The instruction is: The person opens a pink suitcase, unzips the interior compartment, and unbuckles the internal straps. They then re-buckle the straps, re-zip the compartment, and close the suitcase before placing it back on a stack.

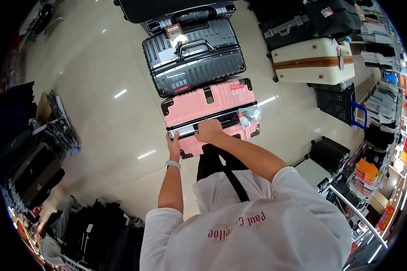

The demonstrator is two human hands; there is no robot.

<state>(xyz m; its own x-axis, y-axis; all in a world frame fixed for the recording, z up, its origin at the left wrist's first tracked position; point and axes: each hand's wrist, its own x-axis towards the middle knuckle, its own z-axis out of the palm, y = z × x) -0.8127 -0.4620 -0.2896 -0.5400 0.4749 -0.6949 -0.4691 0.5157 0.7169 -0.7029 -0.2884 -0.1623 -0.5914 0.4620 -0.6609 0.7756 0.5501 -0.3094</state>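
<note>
A pink suitcase (pixel 190 104) with black corner guards stands upright in front of me, with clear plastic and a tag at its right end. My right hand (pixel 209 131) is closed in a fist at the dark handle on its top; the fingertips are hidden. At the left end, my left hand (pixel 173 143) grips the suitcase's edge, its thumb near the silver latch. A watch is on the left wrist. Just beyond, a dark grey ribbed suitcase (pixel 196 65) carries tags by its handle.
Another black suitcase (pixel 167 9) stands farther ahead. To the right are a cream suitcase (pixel 307 49), a black basket (pixel 334 103) with a blue handle, and a black suitcase (pixel 328 153). Dark clothes (pixel 95 230) hang at the lower left. Shelves of folded clothes line the right side.
</note>
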